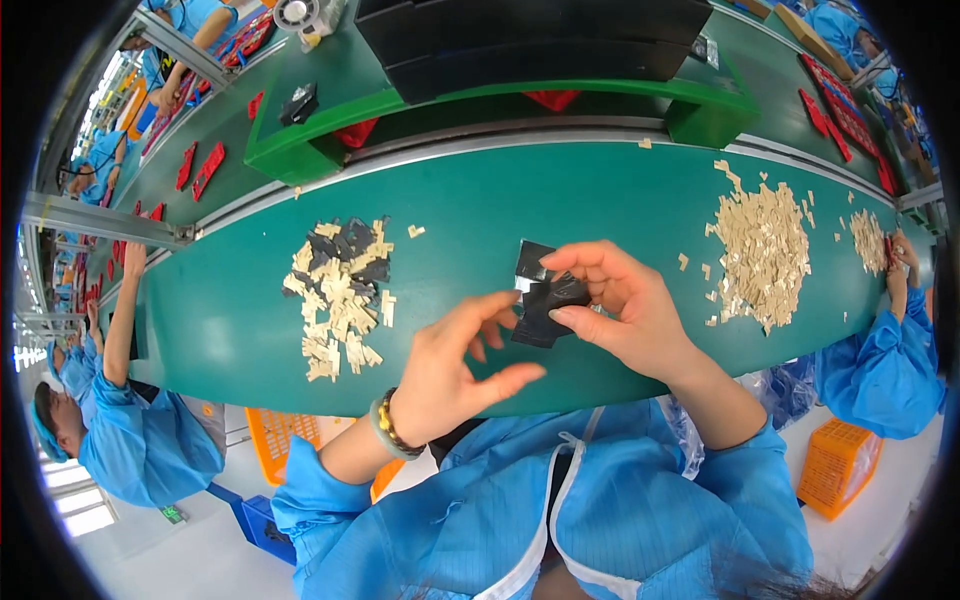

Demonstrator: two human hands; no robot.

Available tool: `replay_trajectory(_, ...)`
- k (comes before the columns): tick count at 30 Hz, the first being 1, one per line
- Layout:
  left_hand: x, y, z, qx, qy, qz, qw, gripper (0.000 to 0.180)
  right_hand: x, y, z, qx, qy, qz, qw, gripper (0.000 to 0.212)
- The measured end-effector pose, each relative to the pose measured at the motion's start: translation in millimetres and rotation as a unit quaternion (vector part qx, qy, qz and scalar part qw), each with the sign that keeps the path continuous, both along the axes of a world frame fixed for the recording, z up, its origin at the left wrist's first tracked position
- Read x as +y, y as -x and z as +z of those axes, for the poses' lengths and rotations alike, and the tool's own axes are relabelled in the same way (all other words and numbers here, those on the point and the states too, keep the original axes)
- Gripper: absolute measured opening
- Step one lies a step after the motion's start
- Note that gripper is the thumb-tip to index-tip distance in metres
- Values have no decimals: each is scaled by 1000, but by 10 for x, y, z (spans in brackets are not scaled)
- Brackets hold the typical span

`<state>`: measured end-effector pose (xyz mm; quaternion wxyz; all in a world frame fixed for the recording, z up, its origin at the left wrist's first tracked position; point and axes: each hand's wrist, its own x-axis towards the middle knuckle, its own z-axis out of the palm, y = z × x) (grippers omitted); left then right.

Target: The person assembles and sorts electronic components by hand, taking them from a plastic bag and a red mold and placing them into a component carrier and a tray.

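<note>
No readable text here, folks
Closest thing is a little green sign [173, 514] with pale marks, down on the floor [845, 545] at lower left, way too small to read.

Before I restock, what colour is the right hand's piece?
The piece is black, clearest in the head view.

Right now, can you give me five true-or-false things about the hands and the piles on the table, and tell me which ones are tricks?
1. The right hand holds something black. True.
2. The bracelets are on the right wrist. False: they are on the left wrist.
3. The left hand has its thumb spread away from its fingers. True.
4. The pile on the left has only tan pieces. False: it mixes tan and black pieces.
5. The big pile on the right is made of tan pieces. True.
</note>
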<state>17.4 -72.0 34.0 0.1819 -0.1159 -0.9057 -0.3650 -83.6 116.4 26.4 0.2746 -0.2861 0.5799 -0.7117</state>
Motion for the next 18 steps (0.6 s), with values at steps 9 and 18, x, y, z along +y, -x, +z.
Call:
replay_trajectory(9,20,-65,-62,-322,-502,-40,802,22,143,-47,109,289,-93,-53,951,41)
replay_trajectory(18,156,95,-53,-141,-370,-16,918,36,149,84,212,204,-132,6,970,42)
